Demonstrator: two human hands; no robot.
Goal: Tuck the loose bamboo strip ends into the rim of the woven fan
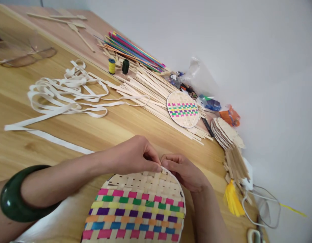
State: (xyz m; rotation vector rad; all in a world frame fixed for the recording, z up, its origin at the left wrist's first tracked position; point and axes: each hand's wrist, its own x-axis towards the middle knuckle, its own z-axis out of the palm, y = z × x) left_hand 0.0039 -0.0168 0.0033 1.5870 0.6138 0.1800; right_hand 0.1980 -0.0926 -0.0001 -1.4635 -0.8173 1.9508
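Observation:
A rounded woven panel [135, 213] of pale strips, crossed by bands of pink, green, yellow, purple, orange and blue, stands in front of me. White tape [184, 216] lines its right rim up to the top. There my left hand [135, 157] is closed, thumb and finger pinching the taped edge. My right hand [185, 170] is closed too, pinching the same rim just to the right, fingertips almost touching the left ones. Whatever small thing may be between the fingertips is hidden. A dark green bangle [12, 199] circles my left forearm.
Loose white ribbon [52, 91] lies tangled at left, one length running under my left forearm. Beyond are pale strips [150, 91], a yellow spool [111, 66], a dark spool [125, 66] and a finished woven disc [182, 109]. Stacked fans [228, 135] and scissors [254, 235] sit right.

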